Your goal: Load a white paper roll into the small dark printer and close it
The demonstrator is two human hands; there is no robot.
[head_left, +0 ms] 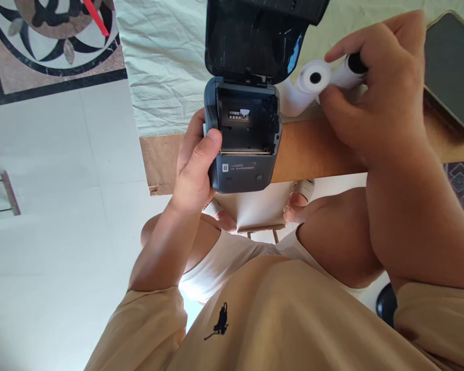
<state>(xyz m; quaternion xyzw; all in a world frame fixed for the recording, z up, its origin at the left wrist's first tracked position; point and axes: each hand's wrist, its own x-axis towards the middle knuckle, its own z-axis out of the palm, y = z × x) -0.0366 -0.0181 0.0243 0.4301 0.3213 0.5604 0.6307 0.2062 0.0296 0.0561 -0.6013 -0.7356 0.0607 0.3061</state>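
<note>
My left hand (197,165) is closed around a dark grey portable label printer (243,172), thumb over its side edge. The printer's black lid (251,38) is swung up, and its paper bay (247,126) shows no roll inside. A white paper roll (303,87) with a dark hole in its end lies just right of the printer. My right hand (382,82) has its thumb and forefinger curled around a second white paper roll (346,74) with a black end. Its other fingers are mostly hidden behind the hand.
A pale green cloth (162,67) covers most of the wooden table (309,149), whose front edge is bare. At the right lies a dark tablet-like device (454,67). Below are my legs and a small wooden stool (261,229). A patterned floor inlay (58,46) lies left.
</note>
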